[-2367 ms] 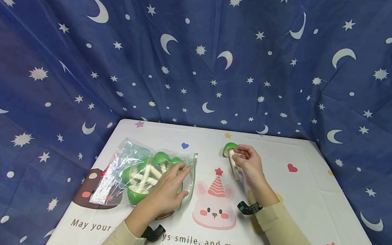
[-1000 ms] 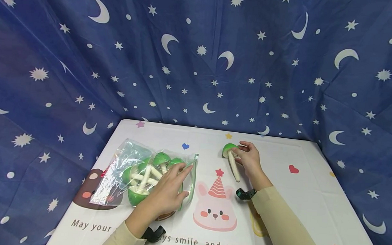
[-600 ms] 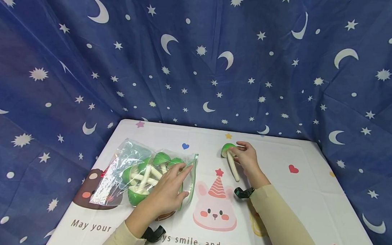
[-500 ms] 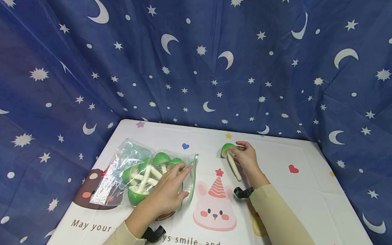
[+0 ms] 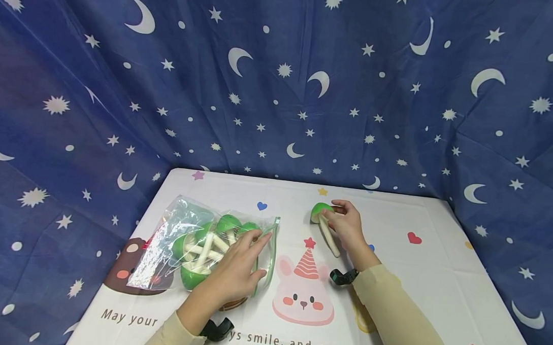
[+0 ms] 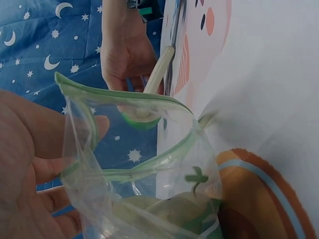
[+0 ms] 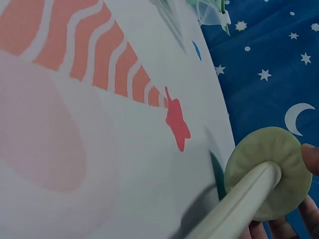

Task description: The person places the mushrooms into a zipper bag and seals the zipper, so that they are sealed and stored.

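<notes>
My right hand (image 5: 347,228) grips a mushroom with a green cap (image 5: 318,211) and long pale stem, right of the bag. In the right wrist view, thumb and fingers hold the pale underside of the cap (image 7: 249,154), and the stem (image 7: 237,209) slants toward the camera. My left hand (image 5: 241,265) holds a clear zip bag (image 5: 181,215) near its green-edged mouth (image 6: 124,94). The left wrist view shows that mouth spread apart, with the fingers along one side. Inside lie several green mushrooms (image 5: 229,222), partly hidden by the left hand.
A white tablecloth (image 5: 436,300) printed with a pink bunny (image 5: 303,290), a brown bear (image 5: 133,269), hearts and lettering covers the table. Behind it hangs a blue curtain (image 5: 244,34) with moons and stars. Each wrist wears a black camera (image 5: 343,276).
My right hand has shifted slightly left with the mushroom, and more of its stem shows than at first. The left hand and the bag stay in place.
</notes>
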A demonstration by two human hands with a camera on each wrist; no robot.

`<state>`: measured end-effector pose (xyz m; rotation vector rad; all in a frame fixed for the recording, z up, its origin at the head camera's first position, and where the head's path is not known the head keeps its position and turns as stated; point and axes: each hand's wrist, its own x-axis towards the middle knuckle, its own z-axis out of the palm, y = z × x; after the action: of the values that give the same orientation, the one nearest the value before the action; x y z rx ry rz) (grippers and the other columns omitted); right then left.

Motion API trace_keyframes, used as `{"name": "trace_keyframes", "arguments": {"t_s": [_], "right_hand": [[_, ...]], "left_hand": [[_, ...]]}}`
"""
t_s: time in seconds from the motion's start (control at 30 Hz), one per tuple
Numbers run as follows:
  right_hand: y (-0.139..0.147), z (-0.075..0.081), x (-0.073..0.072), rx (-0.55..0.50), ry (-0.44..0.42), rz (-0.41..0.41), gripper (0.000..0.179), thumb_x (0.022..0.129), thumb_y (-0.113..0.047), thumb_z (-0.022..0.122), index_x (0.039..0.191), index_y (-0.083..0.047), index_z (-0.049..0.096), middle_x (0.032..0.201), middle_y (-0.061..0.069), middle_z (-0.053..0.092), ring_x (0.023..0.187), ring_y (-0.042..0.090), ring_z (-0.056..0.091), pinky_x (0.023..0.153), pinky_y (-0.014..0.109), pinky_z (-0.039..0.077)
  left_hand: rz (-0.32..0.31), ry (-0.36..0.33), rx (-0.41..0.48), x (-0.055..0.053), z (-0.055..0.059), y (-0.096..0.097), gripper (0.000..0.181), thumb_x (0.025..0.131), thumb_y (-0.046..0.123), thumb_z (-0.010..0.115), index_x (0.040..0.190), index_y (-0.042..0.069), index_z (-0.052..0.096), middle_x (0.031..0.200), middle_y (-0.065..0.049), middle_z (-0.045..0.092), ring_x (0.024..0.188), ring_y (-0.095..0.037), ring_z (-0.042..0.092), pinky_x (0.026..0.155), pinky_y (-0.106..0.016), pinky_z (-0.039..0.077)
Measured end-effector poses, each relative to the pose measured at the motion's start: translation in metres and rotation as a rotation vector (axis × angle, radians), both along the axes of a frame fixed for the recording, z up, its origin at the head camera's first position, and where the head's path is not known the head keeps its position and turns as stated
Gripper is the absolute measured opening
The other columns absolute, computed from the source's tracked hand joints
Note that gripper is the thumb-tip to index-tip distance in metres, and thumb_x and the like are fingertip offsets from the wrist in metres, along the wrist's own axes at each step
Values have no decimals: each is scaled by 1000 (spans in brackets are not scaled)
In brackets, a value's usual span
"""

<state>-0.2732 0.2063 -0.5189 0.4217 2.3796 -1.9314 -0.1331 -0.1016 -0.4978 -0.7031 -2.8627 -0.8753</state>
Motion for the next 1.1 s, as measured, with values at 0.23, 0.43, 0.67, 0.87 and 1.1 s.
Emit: {"name": "trace_keyframes", "arguments": {"t_s": [0.23, 0.43, 0.67, 0.87, 1.1], "right_hand": [[-3, 3, 8, -9, 27, -23, 59, 97, -16, 79, 150, -7, 55, 140, 16, 58, 105, 20, 65, 82, 23, 63], [-9, 6, 17, -46, 52, -1, 58, 97, -14, 78, 149, -5, 55, 139, 16, 58, 108, 21, 64, 82, 21, 62], [-23, 5, 29, -103, 80, 21, 54, 95, -11, 78, 145, -3, 57, 135, 16, 59, 108, 22, 65, 83, 23, 64], [-36, 6, 39, -138, 101, 45, 51, 95, -8, 77, 142, -2, 58, 134, 18, 59, 107, 21, 65, 85, 25, 64], [-49, 6, 46, -161, 86, 44, 52, 95, -7, 77, 142, 1, 58, 132, 19, 60, 103, 17, 66, 84, 25, 65]], "left_hand": [[4, 0, 2, 0, 0, 0, 88, 89, 16, 86, 166, 16, 42, 163, -15, 45, 150, -35, 49, 125, -56, 42], [0, -6, 0, 1, 1, 0, 88, 90, 17, 85, 166, 15, 41, 163, -16, 45, 150, -36, 49, 125, -56, 42], [5, -7, -7, 1, 2, 0, 88, 90, 17, 85, 167, 16, 41, 163, -15, 44, 150, -35, 49, 125, -55, 42], [-1, -2, -11, -1, 3, -1, 88, 90, 17, 85, 166, 15, 41, 163, -15, 44, 150, -35, 48, 125, -55, 42], [-6, 7, -15, -4, 2, -2, 89, 90, 18, 86, 166, 15, 41, 163, -16, 45, 149, -35, 49, 125, -55, 42]]}}
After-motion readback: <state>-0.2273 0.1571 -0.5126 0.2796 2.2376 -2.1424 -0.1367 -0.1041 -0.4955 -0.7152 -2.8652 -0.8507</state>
